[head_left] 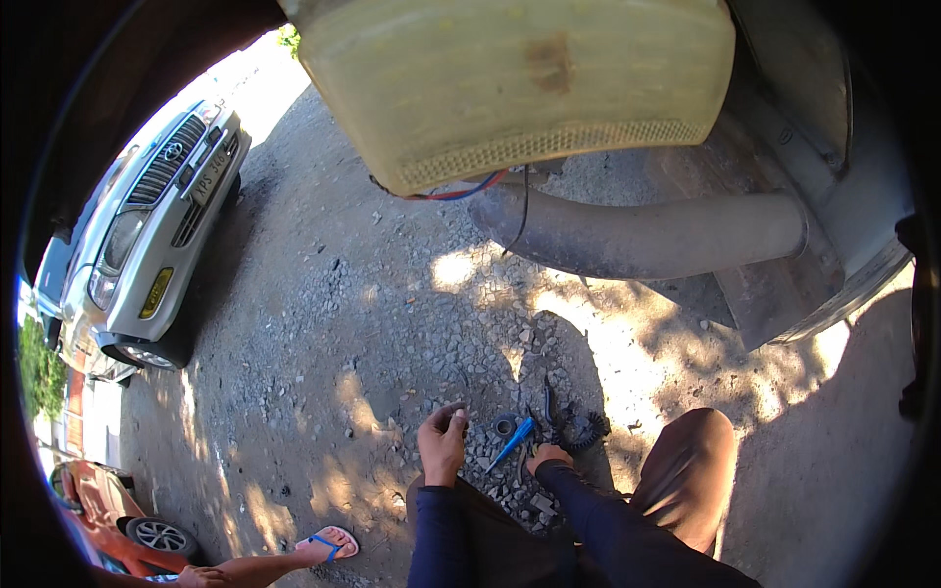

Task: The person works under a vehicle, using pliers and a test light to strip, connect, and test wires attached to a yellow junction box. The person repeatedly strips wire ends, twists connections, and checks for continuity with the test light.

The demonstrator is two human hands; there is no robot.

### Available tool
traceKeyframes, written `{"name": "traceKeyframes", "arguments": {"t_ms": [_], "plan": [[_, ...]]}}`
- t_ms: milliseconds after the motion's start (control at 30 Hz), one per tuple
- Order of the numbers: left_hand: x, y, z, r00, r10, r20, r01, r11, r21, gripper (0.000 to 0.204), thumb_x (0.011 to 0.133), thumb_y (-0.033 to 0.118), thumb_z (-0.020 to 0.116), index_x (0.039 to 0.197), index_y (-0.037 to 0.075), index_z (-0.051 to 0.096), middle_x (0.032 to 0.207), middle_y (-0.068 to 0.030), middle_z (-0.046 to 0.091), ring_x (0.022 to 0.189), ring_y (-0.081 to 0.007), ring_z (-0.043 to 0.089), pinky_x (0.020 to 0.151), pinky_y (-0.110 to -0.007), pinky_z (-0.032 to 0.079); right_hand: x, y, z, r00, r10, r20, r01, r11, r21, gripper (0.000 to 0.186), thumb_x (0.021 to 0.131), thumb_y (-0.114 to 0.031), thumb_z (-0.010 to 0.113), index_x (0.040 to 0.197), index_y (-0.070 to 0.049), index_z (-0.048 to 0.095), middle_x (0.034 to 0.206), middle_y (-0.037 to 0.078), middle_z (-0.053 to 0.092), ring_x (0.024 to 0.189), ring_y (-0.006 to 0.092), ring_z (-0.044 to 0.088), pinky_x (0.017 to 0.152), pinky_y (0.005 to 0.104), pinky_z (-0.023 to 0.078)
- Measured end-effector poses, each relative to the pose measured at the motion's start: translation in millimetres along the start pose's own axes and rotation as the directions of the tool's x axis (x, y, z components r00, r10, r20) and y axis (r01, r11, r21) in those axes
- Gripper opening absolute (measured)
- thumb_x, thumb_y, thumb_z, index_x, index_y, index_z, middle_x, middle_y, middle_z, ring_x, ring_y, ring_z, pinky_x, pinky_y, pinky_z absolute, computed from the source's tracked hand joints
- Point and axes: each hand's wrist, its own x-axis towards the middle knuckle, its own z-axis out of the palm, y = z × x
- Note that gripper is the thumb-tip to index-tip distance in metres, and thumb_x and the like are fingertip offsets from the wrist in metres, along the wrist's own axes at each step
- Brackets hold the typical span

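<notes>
Fingers of left hand [443, 436] curl half-closed over gravel [392, 323]; right hand [547, 457] grips blue-handled tool [514, 441].

Two hands work over the gravel: the left hand [443, 434] at six o'clock and the right hand [547, 457] just beside it, toward five o'clock. Between them lie one blue-handled tool [514, 441], one small roll of dark tape [504, 425] and one coiled black cable [584, 429]. Two cars stand at the rim: one silver car [157, 235] at nine o'clock, one red car [113, 514] at eight o'clock. One sandalled foot [326, 545] of another person shows at seven o'clock. One grey pipe [647, 235] runs at one o'clock.
</notes>
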Motion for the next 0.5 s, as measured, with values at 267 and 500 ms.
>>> {"name": "traceKeyframes", "arguments": {"t_ms": [267, 500], "plan": [[-16, 97, 28, 0.946, 0.256, -0.201, -0.313, 0.884, -0.348, 0.021, 0.101, 0.013, 0.067, 0.114, -0.003, 0.071, 0.088, -0.0017, 0.067, 0.075, -0.0074, 0.059, 0.067, -0.024, 0.049, -37, 35, -109, 0.987, -0.119, -0.109, 0.097, 0.978, -0.184, 0.044, 0.09, -0.03, 0.066, 0.122, 0.0, 0.067, 0.127, 0.027, 0.067, 0.121, 0.0391, 0.065, 0.103, 0.0484, 0.052], [-50, 283, 45, 0.801, 0.594, -0.073, -0.437, 0.498, -0.749, 0.043, 0.101, 0.023, 0.069, 0.129, -0.008, 0.061, 0.105, -0.0103, 0.069, 0.084, -0.0155, 0.065, 0.072, -0.03, 0.054, -99, 94, -147, 0.96, -0.192, -0.202, 0.262, 0.87, 0.417, 0.061, 0.082, -0.039, 0.079, 0.123, 0.004, 0.067, 0.11, 0.023, 0.072, 0.102, 0.0317, 0.069, 0.091, 0.0408, 0.053]]}}
